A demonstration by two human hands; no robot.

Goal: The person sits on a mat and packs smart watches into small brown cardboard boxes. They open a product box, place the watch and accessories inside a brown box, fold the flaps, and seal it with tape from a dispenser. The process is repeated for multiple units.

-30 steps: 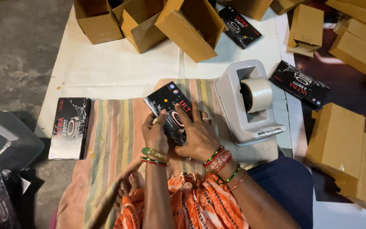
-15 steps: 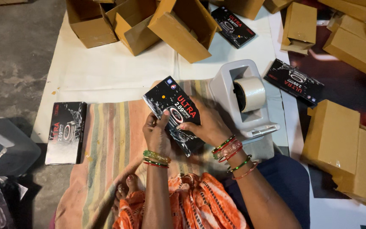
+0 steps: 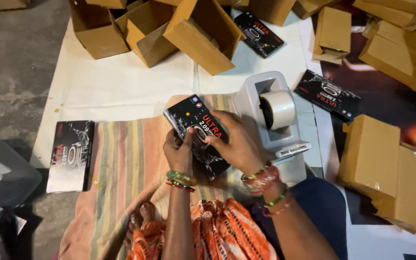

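Head view, taken from above my lap, caught me seated on a striped cloth (image 3: 121, 159) spread over a white sheet (image 3: 121, 82). Just off the cloth's left edge a black printed box (image 3: 71, 155) lay flat, half on the sheet and half on the bare floor. Above it, along the sheet's far edge, several open brown cartons (image 3: 169, 29) were tipped at angles. Near the cloth's far right corner I held another black box (image 3: 198, 132), tilted, raised a little off the cloth. My left hand (image 3: 180, 150) gripped its near left side, fingers closed around the edge, green and red bangles at the wrist. My right hand (image 3: 237, 142) clasped its right side, thumb on the printed face. Both hands were clamped on that same box, close together. Just beside my right hand stood a grey tape dispenser (image 3: 275, 115) with its pale roll. Farther right another black box (image 3: 327, 95) lay flat, and closed brown boxes (image 3: 386, 168) were piled at the right edge.
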